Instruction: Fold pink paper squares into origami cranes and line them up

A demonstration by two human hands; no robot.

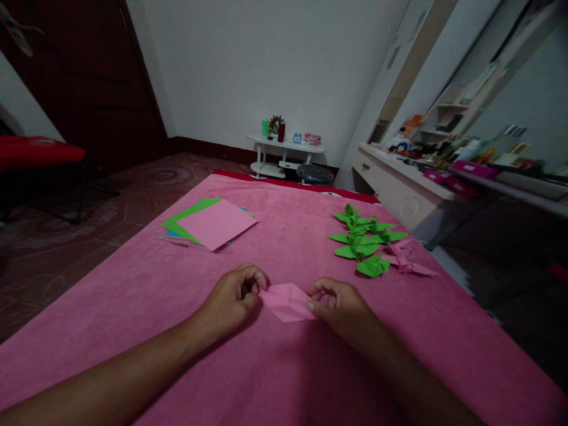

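A partly folded piece of pink origami paper [287,303] lies low over the pink cloth, stretched between my two hands. My left hand [237,296] pinches its left tip between thumb and fingers. On the other side, my right hand [339,307] grips the right end, with the thumb on top near the edge. Creases and a flat, pointed shape show in the paper's middle. Ahead to the right sit several green folded paper cranes [357,239], with pink folded paper [406,257] beside them. A stack of square paper sheets [217,225], pink on top, lies ahead to the left.
The pink cloth [133,331] covers the surface under my hands. Beyond its far edge stands a small white table [286,144] with a plant and containers, near a dark round stool [315,173]. A cluttered white dresser [399,183] is at right, a red chair [39,151] at left.
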